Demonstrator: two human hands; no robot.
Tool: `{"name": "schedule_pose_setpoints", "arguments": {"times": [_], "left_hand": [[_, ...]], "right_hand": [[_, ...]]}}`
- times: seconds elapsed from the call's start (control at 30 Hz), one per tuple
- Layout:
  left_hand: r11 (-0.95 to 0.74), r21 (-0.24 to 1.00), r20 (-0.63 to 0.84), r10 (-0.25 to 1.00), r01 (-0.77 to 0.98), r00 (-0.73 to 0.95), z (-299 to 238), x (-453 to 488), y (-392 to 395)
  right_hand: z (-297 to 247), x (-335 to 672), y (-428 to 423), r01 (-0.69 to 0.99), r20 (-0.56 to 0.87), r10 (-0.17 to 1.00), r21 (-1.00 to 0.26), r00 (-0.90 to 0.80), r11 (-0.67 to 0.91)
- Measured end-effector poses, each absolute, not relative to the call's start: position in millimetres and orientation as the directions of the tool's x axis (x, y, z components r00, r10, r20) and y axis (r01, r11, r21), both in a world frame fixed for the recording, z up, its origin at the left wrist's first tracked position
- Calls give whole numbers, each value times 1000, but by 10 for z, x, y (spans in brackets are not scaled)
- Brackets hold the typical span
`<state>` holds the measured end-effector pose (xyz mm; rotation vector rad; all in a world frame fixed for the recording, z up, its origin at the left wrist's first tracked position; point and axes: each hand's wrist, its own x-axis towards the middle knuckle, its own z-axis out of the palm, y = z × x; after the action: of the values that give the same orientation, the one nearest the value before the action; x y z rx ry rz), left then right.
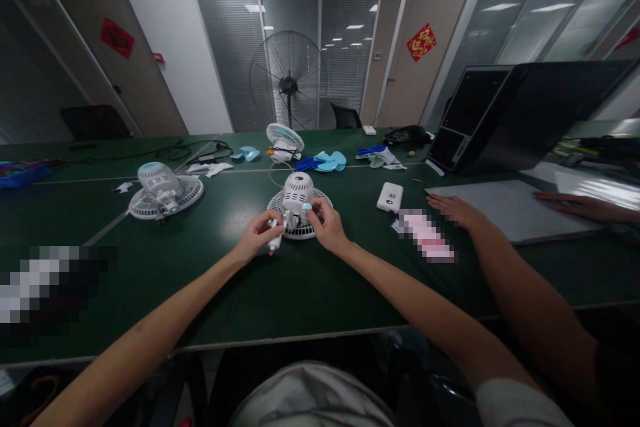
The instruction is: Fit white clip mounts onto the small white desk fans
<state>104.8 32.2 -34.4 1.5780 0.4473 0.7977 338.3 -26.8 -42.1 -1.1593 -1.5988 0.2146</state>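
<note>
A small white fan [298, 188] lies face down on the green table in front of me, its motor housing upward. My left hand [256, 235] is closed on a white plastic part [275, 241] at the fan's lower left; whether that part is joined to the fan I cannot tell. Between the fingertips of my right hand [327, 225] is a small light-blue round knob [307, 207], close against the right side of the housing. Fingers hide much of the fan's near side.
Another white fan [167, 191] lies face down to the left; a third [285, 141] stands behind. Blue fan blades [330, 161], a white box-shaped device [390, 197] and a black computer case [515, 117] are around. Another person's hands [457, 210] rest on a grey sheet [510, 210] at right.
</note>
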Motion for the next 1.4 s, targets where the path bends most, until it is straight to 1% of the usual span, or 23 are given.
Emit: {"name": "schedule_pose_setpoints", "arguments": {"times": [0.17, 0.27, 0.37, 0.47, 0.57, 0.67, 0.83, 0.93, 1.0, 1.07, 1.23, 1.4], "left_hand": [[-114, 980, 196, 711, -164, 676, -357, 1111, 310], [-97, 981, 184, 730, -166, 658, -383, 1137, 310], [-101, 980, 185, 774, -170, 606, -392, 1139, 305], [-51, 983, 147, 794, -177, 590, -370, 1126, 292], [8, 977, 124, 795, -214, 594, -334, 1115, 286], [12, 975, 121, 807, -221, 578, -307, 1106, 295], [6, 981, 108, 813, -195, 571, -277, 1102, 313], [6, 991, 73, 806, -132, 587, -268, 1125, 295], [24, 996, 30, 804, -83, 594, -276, 1157, 262], [41, 997, 8, 814, -72, 581, -295, 1194, 219], [13, 991, 55, 863, -130, 503, -345, 1252, 156], [-4, 988, 71, 895, -153, 440, -336, 1242, 191]], "right_hand": [[-406, 3381, -306, 566, 676, 735, -628, 57, 534], [-425, 3375, -331, 562, 682, 731, -601, -9, 568], [-460, 3364, -335, 537, 697, 711, -568, -89, 624], [-488, 3352, -319, 518, 714, 687, -539, -138, 664], [-502, 3347, -302, 537, 713, 686, -526, -145, 660], [-507, 3348, -296, 562, 710, 691, -520, -132, 643], [-500, 3347, -305, 570, 710, 690, -511, -142, 643], [-497, 3346, -305, 575, 709, 688, -502, -155, 646], [-505, 3347, -299, 578, 703, 694, -504, -157, 642], [-519, 3348, -290, 575, 689, 707, -518, -159, 634], [-546, 3347, -271, 539, 646, 751, -586, -141, 605], [-530, 3363, -286, 460, 632, 758, -632, -159, 623]]}}
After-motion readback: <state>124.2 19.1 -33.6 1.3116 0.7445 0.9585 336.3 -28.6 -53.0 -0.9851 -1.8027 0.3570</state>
